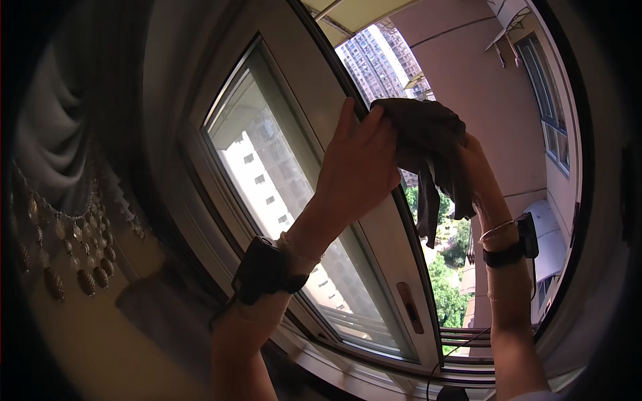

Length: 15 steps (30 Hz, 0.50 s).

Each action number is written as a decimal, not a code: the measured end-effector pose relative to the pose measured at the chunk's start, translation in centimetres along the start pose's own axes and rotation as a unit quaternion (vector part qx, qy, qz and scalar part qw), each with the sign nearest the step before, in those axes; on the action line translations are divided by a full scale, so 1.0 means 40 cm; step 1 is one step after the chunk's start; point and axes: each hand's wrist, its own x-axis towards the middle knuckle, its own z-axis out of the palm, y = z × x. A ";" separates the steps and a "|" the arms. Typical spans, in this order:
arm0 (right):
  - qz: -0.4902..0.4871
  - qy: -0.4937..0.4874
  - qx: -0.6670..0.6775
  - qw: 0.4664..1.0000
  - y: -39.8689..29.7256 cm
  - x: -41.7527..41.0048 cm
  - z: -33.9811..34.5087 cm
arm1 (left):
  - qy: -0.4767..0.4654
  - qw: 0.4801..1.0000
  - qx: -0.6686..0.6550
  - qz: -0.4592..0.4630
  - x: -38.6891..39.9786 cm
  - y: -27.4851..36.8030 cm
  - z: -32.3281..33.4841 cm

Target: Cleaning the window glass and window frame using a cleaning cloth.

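A dark cloth (426, 130) hangs in loose folds between my two hands, in front of the open part of a sliding window. My left hand (358, 155) is at the cloth's left edge, against the sash frame (371, 235), with one finger raised and the others bent at the cloth; its fingertips are partly hidden. My right hand (471, 155) grips the cloth's right side, its fingers mostly covered by the fabric. Strips of the cloth dangle below. Each wrist bears a black strapped device and a bracelet.
The sash has a recessed handle (411, 308). Metal bars (464, 337) cross the lower opening, and a thin black cable (459, 346) runs there. A draped curtain with beaded tassels (85, 250) hangs at left. Outside are buildings and trees.
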 end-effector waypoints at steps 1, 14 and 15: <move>0.010 -0.018 0.006 1.000 0.016 -0.003 0.011 | 0.024 0.999 -0.022 0.004 -0.023 -0.013 0.011; -0.115 -0.041 -0.065 0.990 0.141 0.043 -0.084 | 0.036 0.995 -0.034 -0.088 -0.173 -0.075 0.058; -0.114 -0.045 -0.063 0.991 0.151 0.034 -0.074 | 0.039 0.995 -0.028 -0.086 -0.182 -0.082 0.059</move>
